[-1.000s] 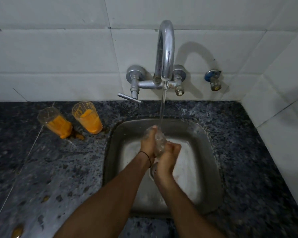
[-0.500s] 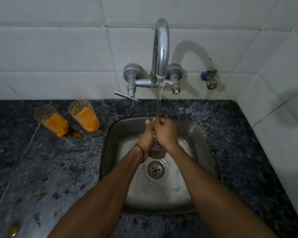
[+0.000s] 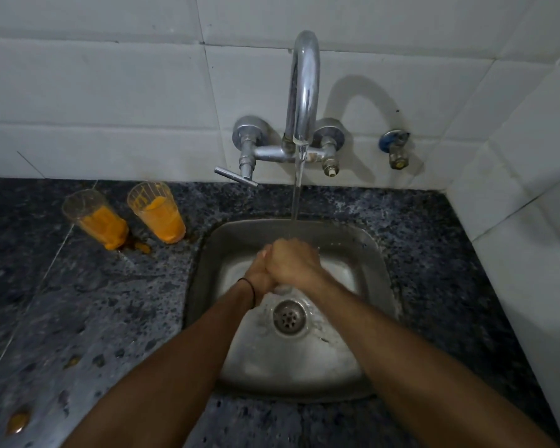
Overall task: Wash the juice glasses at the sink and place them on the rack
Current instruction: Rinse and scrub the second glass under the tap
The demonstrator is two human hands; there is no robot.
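Observation:
Over the steel sink point(image 3: 379, 253), my left hand point(image 3: 257, 276) and my right hand point(image 3: 293, 263) are clasped together under the running water. They wrap a clear juice glass point(image 3: 282, 289); only a pale bit of it shows below my right palm. My right hand lies over the top, with its fingers curled against my left hand. Two more glasses with orange juice residue stand on the counter to the left: one point(image 3: 94, 221) farther left, the other point(image 3: 157, 211) nearer the sink.
The chrome tap point(image 3: 303, 92) runs a thin stream onto my hands. Its lever point(image 3: 235, 176) points left. The drain point(image 3: 289, 316) sits just below my hands. Juice spots point(image 3: 139, 247) stain the dark granite counter point(image 3: 78, 318). A tiled wall closes the right side.
My right hand has moved from beside the glass to over its top, closing against my left hand. The glass, plainly seen a second ago, is now almost hidden.

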